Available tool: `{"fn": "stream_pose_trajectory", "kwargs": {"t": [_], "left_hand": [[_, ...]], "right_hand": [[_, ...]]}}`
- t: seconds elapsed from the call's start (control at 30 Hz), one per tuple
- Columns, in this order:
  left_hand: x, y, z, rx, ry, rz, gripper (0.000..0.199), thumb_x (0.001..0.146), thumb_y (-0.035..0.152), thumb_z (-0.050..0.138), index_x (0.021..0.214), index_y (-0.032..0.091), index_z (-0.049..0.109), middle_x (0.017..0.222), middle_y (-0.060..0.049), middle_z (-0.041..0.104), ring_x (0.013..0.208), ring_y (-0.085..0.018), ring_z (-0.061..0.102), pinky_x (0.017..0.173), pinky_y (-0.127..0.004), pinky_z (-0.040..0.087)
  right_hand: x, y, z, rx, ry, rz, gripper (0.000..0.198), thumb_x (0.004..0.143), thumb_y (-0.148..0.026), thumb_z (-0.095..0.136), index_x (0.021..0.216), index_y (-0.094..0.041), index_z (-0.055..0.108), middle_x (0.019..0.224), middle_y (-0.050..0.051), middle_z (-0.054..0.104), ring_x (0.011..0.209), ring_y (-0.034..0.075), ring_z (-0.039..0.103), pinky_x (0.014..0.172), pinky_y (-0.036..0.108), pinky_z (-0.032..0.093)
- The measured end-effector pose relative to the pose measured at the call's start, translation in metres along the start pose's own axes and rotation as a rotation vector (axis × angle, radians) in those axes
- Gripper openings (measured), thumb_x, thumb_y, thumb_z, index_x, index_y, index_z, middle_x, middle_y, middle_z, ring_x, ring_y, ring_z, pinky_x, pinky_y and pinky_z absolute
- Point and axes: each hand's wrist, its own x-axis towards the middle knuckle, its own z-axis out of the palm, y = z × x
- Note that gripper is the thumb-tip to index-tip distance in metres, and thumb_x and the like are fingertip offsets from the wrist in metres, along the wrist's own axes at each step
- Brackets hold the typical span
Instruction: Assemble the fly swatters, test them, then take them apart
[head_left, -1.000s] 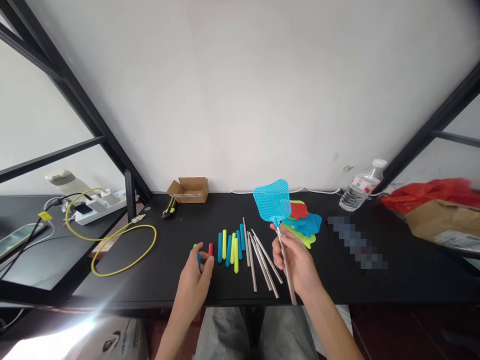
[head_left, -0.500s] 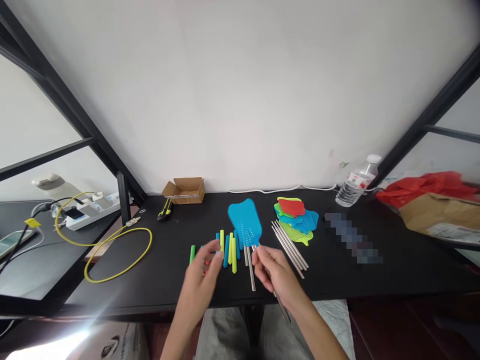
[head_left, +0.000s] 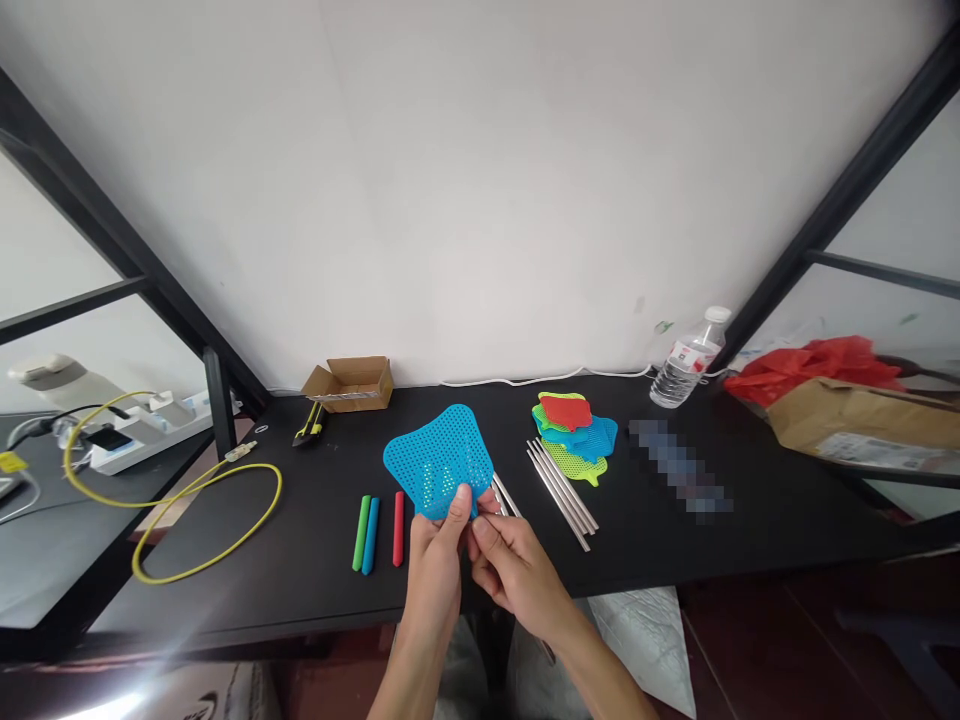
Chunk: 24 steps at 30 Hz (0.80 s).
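My left hand (head_left: 435, 570) is closed on a blue perforated fly swatter head (head_left: 442, 450), thumb pressed near its narrow neck. Against that neck, the fingers of my right hand (head_left: 521, 580) pinch a thin metal rod (head_left: 547, 652), whose lower end shows below the hand. Whether rod and neck are joined is hidden by my fingers. Left of my hands lie a green tube (head_left: 361, 533), a blue tube (head_left: 370, 536) and a red tube (head_left: 398, 529). Loose rods (head_left: 507, 495) lie partly behind my hands. Several more metal rods (head_left: 564, 497) lie to the right, beside piled swatter heads (head_left: 577, 435).
At the back left are an open cardboard box (head_left: 360, 385) and a yellow-black cutter (head_left: 309, 425). A yellow cable (head_left: 277, 510) loops near a white power strip (head_left: 154, 435). On the right stand a water bottle (head_left: 679, 370), a red bag (head_left: 817, 368) and a brown paper package (head_left: 862, 425).
My left hand has moved right and taken hold of the blue swatter head. The head is now lower, nearer and turned broadside, with both hands together at its neck.
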Motion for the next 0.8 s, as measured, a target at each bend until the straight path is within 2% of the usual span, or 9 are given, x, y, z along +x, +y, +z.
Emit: {"fn": "stream_pose_trajectory", "kwargs": {"t": [0.1,0.2,0.3,0.4,0.47,0.53,0.67,0.73,0.8], "left_hand": [[0.012,0.014,-0.001,-0.041,0.132,0.050,0.034,0.079,0.046,0.071,0.087,0.013,0.070,0.080,-0.006,0.069,0.066,-0.014,0.062,0.061,-0.026,0.050],[0.029,0.038,-0.010,-0.052,0.370,0.236,0.034,0.079,0.048,0.070,0.087,0.015,0.071,0.079,-0.004,0.068,0.066,-0.012,0.060,0.058,-0.023,0.048],[0.036,0.051,-0.018,0.070,0.247,0.236,0.032,0.078,0.045,0.071,0.077,0.014,0.069,0.080,-0.006,0.068,0.067,-0.013,0.060,0.059,-0.024,0.048],[0.031,0.044,-0.018,0.131,0.143,0.162,0.034,0.079,0.046,0.069,0.070,0.013,0.066,0.076,-0.007,0.067,0.066,-0.014,0.059,0.060,-0.025,0.048],[0.026,0.034,-0.016,0.132,0.146,0.139,0.034,0.079,0.046,0.069,0.070,0.014,0.065,0.073,-0.006,0.066,0.067,-0.015,0.060,0.061,-0.026,0.048],[0.022,0.028,-0.017,0.142,0.152,0.135,0.034,0.078,0.046,0.069,0.070,0.014,0.065,0.069,-0.005,0.064,0.069,-0.017,0.061,0.063,-0.026,0.049],[0.021,0.026,-0.019,0.226,0.131,0.148,0.036,0.079,0.050,0.067,0.072,0.014,0.067,0.069,-0.005,0.064,0.068,-0.017,0.060,0.061,-0.026,0.048],[0.025,0.026,-0.012,0.323,0.082,0.137,0.039,0.079,0.053,0.064,0.077,0.014,0.069,0.070,-0.005,0.066,0.065,-0.016,0.059,0.060,-0.026,0.047],[0.033,0.023,0.006,0.472,-0.029,0.133,0.044,0.081,0.057,0.060,0.078,0.014,0.071,0.066,-0.005,0.065,0.062,-0.016,0.059,0.060,-0.026,0.046]], "right_hand": [[-0.005,-0.009,-0.004,-0.217,0.066,-0.094,0.046,0.099,-0.052,0.038,0.068,-0.019,0.046,0.048,-0.005,0.041,0.042,0.007,0.034,0.044,0.022,0.023],[-0.014,-0.005,-0.014,-0.322,0.153,-0.077,0.046,0.100,-0.050,0.037,0.067,-0.019,0.047,0.048,-0.005,0.040,0.044,0.008,0.036,0.046,0.022,0.025],[-0.012,0.004,-0.031,-0.339,0.263,-0.009,0.044,0.099,-0.051,0.036,0.075,-0.019,0.054,0.050,-0.005,0.043,0.044,0.009,0.038,0.045,0.023,0.025],[0.003,0.008,-0.049,-0.448,0.341,0.003,0.042,0.098,-0.048,0.037,0.093,-0.017,0.064,0.060,-0.001,0.057,0.050,0.012,0.047,0.050,0.024,0.032],[0.018,0.008,-0.058,-0.557,0.378,0.005,0.040,0.097,-0.045,0.040,0.110,-0.017,0.065,0.072,0.003,0.065,0.061,0.016,0.057,0.059,0.027,0.040],[0.030,0.011,-0.063,-0.661,0.403,0.012,0.044,0.095,-0.040,0.041,0.127,-0.015,0.059,0.091,0.009,0.070,0.084,0.022,0.064,0.073,0.032,0.046],[0.044,0.028,-0.065,-0.772,0.423,-0.035,0.052,0.092,-0.027,0.041,0.142,-0.013,0.047,0.132,0.015,0.058,0.124,0.027,0.053,0.099,0.039,0.043],[0.045,0.035,-0.064,-0.803,0.449,-0.089,0.052,0.090,-0.022,0.042,0.141,-0.012,0.047,0.137,0.015,0.054,0.128,0.027,0.049,0.103,0.041,0.041],[0.045,0.038,-0.062,-0.807,0.454,-0.174,0.048,0.088,-0.017,0.042,0.135,-0.013,0.052,0.131,0.015,0.058,0.124,0.027,0.052,0.101,0.041,0.043]]}}
